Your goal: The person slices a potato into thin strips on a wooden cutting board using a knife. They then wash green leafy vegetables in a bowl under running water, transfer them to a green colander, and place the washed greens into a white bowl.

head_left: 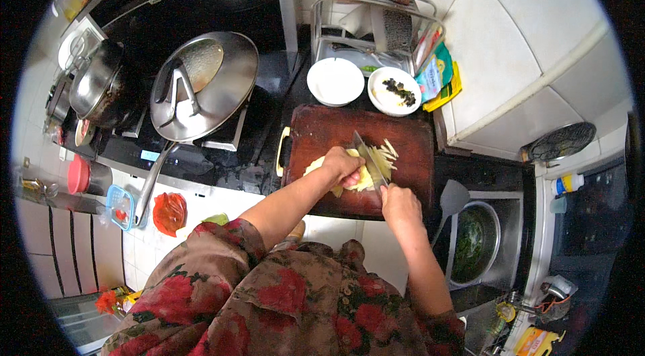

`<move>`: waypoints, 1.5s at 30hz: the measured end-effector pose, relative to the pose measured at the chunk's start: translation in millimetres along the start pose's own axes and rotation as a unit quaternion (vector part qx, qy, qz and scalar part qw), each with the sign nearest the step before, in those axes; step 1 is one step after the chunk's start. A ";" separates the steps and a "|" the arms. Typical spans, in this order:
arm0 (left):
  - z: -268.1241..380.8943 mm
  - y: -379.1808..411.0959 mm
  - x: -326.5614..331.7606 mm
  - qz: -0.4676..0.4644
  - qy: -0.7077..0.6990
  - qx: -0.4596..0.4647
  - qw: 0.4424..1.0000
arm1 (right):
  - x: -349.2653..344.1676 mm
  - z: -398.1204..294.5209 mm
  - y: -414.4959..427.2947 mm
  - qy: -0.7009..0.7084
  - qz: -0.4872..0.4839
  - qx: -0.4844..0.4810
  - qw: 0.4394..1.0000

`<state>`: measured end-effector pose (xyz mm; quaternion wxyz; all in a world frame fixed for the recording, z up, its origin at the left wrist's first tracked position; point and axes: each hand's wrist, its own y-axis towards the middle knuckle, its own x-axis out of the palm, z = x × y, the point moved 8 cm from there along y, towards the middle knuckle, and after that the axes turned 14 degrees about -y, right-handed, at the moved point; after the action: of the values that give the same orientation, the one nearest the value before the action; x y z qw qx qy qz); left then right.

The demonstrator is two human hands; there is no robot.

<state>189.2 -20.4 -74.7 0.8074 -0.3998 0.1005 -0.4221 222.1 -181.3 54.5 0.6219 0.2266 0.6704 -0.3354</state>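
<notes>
My right hand [401,205] grips the handle of a kitchen knife [371,157], whose blade stands over pale yellow sliced food on a dark red-brown cutting board [413,174]. Curled fingers of my left hand [344,167] press on the pale slices [313,164], just left of the blade. Thin pale strips [385,155] lie to the right of the blade. Beyond the board are an empty-looking white bowl [335,81] and a white bowl with dark chopped bits [394,91]. The knife handle is mostly hidden in my fist.
A lidded pan [227,74] sits on the black stove at left, its handle [151,187] pointing towards me. Behind the bowls stands a metal knife rack [322,11]. At right, a grey spatula [454,196] lies beside the sink, where a metal pot [496,235] holds greens.
</notes>
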 end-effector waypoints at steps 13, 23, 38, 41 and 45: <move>11.0 -22.0 -0.7 0.003 0.059 0.024 0.998 | 23.1 16.9 6.6 0.055 -0.023 0.027 0.998; 0.7 -15.2 -13.9 0.018 0.025 -0.003 1.000 | -16.1 -19.3 -19.6 -0.029 0.065 -0.049 0.996; -0.4 -8.1 -13.1 0.010 0.029 -0.025 0.999 | -8.6 -20.5 -9.7 -0.040 -0.005 -0.025 0.999; -0.7 -1.1 -6.5 -0.003 0.037 -0.020 0.999 | 9.5 -8.7 -2.9 -0.056 -0.011 -0.013 0.998; 2.8 -10.5 -11.9 0.012 0.042 -0.002 0.999 | -10.5 -17.9 -2.6 -0.038 -0.014 -0.015 0.999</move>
<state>176.8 -13.2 -67.2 0.8067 -0.3822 0.1395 -0.4286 209.3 -168.8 65.2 0.6454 0.1949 0.6544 -0.3423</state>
